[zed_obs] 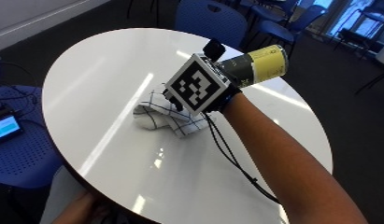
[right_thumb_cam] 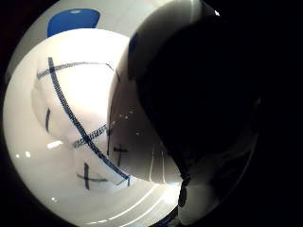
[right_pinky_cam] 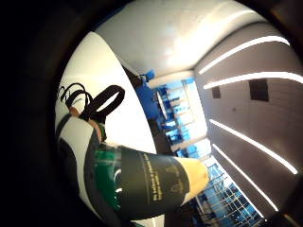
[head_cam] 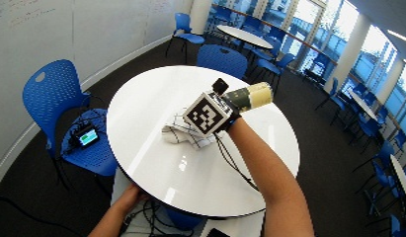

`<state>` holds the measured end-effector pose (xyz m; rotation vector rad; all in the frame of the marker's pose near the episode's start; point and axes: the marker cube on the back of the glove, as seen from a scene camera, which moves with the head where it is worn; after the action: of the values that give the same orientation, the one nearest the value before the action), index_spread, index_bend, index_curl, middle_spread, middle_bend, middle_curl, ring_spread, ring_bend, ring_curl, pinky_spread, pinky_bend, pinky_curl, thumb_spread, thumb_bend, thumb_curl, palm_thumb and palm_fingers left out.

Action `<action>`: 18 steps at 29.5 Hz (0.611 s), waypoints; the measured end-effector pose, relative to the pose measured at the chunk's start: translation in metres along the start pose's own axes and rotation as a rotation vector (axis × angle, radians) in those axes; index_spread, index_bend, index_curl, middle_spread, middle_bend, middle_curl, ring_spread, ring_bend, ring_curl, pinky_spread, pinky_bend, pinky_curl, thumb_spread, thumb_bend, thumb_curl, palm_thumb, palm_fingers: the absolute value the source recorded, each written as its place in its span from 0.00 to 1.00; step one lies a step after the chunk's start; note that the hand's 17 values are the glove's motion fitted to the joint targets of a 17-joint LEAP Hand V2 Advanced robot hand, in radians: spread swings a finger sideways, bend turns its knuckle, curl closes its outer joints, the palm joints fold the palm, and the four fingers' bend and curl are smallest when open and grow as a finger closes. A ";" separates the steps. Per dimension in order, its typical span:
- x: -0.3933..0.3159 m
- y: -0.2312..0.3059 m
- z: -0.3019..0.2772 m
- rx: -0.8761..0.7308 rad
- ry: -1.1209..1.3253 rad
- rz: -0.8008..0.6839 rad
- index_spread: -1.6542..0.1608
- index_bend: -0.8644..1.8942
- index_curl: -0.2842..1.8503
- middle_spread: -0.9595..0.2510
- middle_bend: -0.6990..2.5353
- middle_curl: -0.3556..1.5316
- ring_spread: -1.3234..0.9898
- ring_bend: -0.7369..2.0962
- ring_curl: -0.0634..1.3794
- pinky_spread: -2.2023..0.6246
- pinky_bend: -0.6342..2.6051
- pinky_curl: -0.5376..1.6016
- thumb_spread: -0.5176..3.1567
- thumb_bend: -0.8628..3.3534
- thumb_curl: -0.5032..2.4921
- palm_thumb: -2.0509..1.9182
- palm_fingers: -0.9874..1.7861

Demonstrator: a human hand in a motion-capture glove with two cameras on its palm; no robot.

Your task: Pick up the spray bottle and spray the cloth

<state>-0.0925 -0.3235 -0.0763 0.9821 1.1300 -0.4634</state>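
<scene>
White checked cloth (zed_obs: 161, 115) lies just below my gloved right hand (zed_obs: 225, 95), which grips the spray bottle (zed_obs: 259, 65) tipped sideways; I'd aim the nozzle down first.

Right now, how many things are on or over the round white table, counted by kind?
Spray bottle, held in the right hand above the table: 1
Cloth, white with dark lines, lying bunched on the table: 1
Total: 2
</scene>
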 end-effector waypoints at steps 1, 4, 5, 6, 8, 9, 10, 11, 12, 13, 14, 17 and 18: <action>-0.001 0.000 0.000 0.002 -0.008 -0.002 0.74 0.42 0.40 0.59 0.41 0.47 0.47 0.47 0.35 0.68 0.33 0.43 0.28 0.20 0.43 0.75 0.85; -0.003 0.000 0.000 0.001 -0.014 -0.004 0.74 0.42 0.40 0.59 0.41 0.46 0.47 0.47 0.35 0.68 0.33 0.43 0.28 0.20 0.43 0.75 0.85; -0.002 0.000 -0.001 -0.002 -0.011 -0.003 0.74 0.42 0.40 0.59 0.41 0.46 0.47 0.47 0.35 0.68 0.33 0.43 0.28 0.20 0.43 0.75 0.85; -0.002 0.001 -0.002 -0.003 -0.006 -0.001 0.74 0.42 0.40 0.59 0.41 0.46 0.47 0.47 0.35 0.68 0.33 0.43 0.28 0.20 0.43 0.75 0.85; -0.001 0.001 -0.003 -0.001 -0.001 0.002 0.74 0.42 0.40 0.59 0.41 0.46 0.47 0.47 0.35 0.68 0.33 0.43 0.28 0.20 0.43 0.75 0.85; -0.001 0.000 -0.004 0.003 -0.003 0.003 0.74 0.42 0.40 0.59 0.41 0.46 0.47 0.47 0.35 0.68 0.33 0.43 0.28 0.20 0.43 0.75 0.85; -0.002 0.000 -0.004 0.008 -0.007 0.003 0.74 0.42 0.40 0.59 0.41 0.46 0.47 0.47 0.35 0.68 0.33 0.43 0.28 0.20 0.43 0.75 0.85; -0.004 0.000 -0.005 0.012 -0.014 0.001 0.74 0.42 0.40 0.59 0.41 0.46 0.47 0.47 0.35 0.68 0.33 0.43 0.28 0.20 0.43 0.75 0.85; -0.005 0.000 -0.005 0.015 -0.022 -0.003 0.74 0.42 0.40 0.59 0.41 0.46 0.47 0.47 0.35 0.68 0.33 0.43 0.28 0.20 0.43 0.75 0.85; -0.007 0.000 -0.006 0.018 -0.029 -0.007 0.74 0.42 0.40 0.59 0.41 0.46 0.47 0.47 0.35 0.68 0.33 0.43 0.28 0.20 0.43 0.75 0.85; -0.007 0.000 -0.008 0.023 -0.034 -0.011 0.74 0.42 0.40 0.59 0.41 0.46 0.47 0.47 0.35 0.68 0.33 0.43 0.28 0.20 0.43 0.75 0.85; -0.005 -0.005 -0.014 0.055 -0.049 0.008 0.74 0.42 0.40 0.59 0.41 0.46 0.47 0.47 0.35 0.68 0.33 0.43 0.28 0.20 0.43 0.75 0.85; -0.004 -0.008 -0.017 0.070 -0.065 0.024 0.74 0.42 0.40 0.59 0.41 0.46 0.47 0.47 0.35 0.68 0.33 0.43 0.28 0.20 0.43 0.75 0.85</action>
<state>-0.1091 -0.3137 -0.0772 1.0331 1.0481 -0.5148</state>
